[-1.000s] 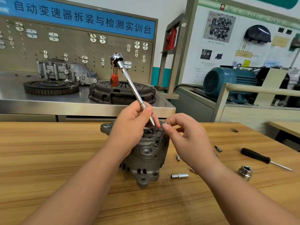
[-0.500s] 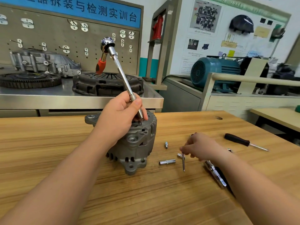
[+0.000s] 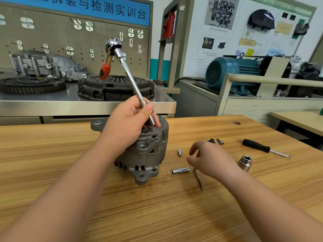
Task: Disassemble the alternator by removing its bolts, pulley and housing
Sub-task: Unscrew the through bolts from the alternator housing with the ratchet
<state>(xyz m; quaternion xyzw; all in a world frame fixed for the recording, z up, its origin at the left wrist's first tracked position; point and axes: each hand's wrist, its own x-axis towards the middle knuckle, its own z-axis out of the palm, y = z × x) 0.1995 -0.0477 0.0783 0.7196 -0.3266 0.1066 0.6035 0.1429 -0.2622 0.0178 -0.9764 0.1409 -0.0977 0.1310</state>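
So here's our grey cast-metal alternator (image 3: 145, 154), sitting on its end in the middle of the light wooden table (image 3: 52, 154), one mounting ear pointing at us and another sticking out at the far left. Our left hand (image 3: 129, 124) rests on top of it, fingers and thumb clenched round the lower end of the long chrome extension bar (image 3: 132, 81). The bar leans up and to the left into the red-handled ratchet (image 3: 111, 51), and its tip goes down into the top of the housing.

Our right hand (image 3: 209, 159) hovers low over the table just right of the alternator, a bit blurred, fingers loose and spread. Near its fingertips lies a slim long steel bolt (image 3: 199, 179), with a small chrome socket (image 3: 180, 171) just left of that. Further right there's a fat chrome socket (image 3: 245, 162) and a black-handled screwdriver (image 3: 262, 147).
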